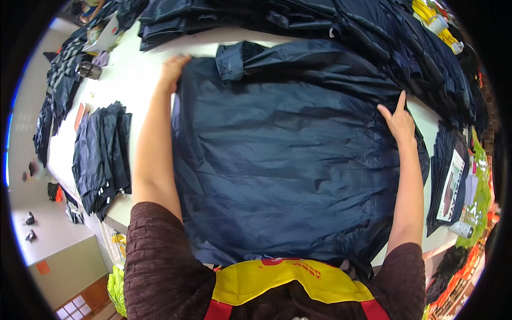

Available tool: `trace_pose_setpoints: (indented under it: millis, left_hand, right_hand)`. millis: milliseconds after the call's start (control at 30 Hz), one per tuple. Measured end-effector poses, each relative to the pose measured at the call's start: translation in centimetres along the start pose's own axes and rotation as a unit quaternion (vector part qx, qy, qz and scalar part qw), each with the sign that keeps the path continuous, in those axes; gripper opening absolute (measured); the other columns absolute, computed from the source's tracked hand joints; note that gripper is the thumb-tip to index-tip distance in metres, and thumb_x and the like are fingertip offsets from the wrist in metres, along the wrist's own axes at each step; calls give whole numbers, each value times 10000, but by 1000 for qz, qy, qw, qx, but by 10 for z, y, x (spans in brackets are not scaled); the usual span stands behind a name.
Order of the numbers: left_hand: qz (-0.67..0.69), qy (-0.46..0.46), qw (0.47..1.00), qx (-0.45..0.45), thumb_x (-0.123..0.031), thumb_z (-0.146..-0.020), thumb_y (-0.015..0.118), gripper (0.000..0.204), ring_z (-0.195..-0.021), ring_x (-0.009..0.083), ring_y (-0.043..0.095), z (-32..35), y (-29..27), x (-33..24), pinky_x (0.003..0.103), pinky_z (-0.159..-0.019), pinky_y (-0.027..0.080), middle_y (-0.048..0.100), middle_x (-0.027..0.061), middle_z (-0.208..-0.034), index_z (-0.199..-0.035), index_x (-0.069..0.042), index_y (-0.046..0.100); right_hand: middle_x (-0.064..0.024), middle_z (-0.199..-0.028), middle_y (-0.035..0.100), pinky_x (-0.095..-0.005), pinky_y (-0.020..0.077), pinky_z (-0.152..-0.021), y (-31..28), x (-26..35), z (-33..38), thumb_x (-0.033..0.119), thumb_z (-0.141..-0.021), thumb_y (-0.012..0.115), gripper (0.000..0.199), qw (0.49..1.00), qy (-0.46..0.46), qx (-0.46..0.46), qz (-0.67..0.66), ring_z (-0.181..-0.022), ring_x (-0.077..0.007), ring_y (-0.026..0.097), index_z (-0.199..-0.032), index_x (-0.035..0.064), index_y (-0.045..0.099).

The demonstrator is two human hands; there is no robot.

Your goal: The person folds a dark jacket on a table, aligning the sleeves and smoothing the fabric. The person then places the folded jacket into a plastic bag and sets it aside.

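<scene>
While spread flat on white desk (133,80), dark navy nylon garment (282,154) pinned at opposite edges: left hand (173,72) and right hand (399,121), fingers released, pressing down.

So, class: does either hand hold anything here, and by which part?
Neither grips. The left hand rests at the navy jacket's far left edge; the right hand presses flat on its right side.
</scene>
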State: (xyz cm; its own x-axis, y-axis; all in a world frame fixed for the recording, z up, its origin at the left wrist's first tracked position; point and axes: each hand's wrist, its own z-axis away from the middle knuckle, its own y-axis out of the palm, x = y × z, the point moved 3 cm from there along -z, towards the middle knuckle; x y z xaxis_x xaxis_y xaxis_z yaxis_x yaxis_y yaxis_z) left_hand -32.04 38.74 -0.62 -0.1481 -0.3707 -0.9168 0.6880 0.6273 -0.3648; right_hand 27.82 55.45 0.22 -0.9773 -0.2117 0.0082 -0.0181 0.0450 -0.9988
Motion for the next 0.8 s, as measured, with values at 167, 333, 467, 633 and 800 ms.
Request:
trace_pose_setpoints:
  millis: [167,333,467,633,800]
  left_hand:
    - [-264,241,927,-116,-337,-899,550,367,-852,308,619,-34,-11,63,371,-783,452,624,256,-921,-986,11,627]
    - [-243,152,911,-297,-412,-877,577,434,-922,376,601,-29,-12,62,429,-826,447,630,219,-1009,-1061,-20,596]
    - [-296,376,860,-176,-379,-839,643,583,-1154,358,491,104,-1,18,416,-957,385,526,221,-1242,-1272,-25,478]
    - [-543,287,789,27,-420,-836,601,693,-1356,334,282,251,8,78,485,-1094,194,355,170,-1438,-1394,-78,371]
    - [-474,319,820,-27,-462,-880,527,697,-1366,345,245,231,8,74,483,-1104,165,309,180,-1459,-1413,-62,323]
  right_hand:
    - [-161,-718,622,-277,448,-409,23,-46,-33,655,-821,488,977,946,215,107,-219,-460,-183,573,-1393,-88,213]
    - [-150,-813,622,-281,510,-554,36,-58,-25,351,-926,538,744,828,136,6,-544,-704,-184,644,-1456,63,103]
    - [-169,-1290,526,-372,390,-980,-22,-9,76,261,-909,549,534,944,-157,-128,-259,-1163,-280,514,-1383,79,384]
    - [-149,-1499,245,-608,125,-1046,36,-103,144,573,-875,449,783,991,36,-46,122,-1399,-295,188,-1426,42,284]
    - [-154,-1497,246,-589,95,-1060,46,-120,76,591,-893,376,733,999,-8,-37,16,-1400,-306,174,-1415,81,321]
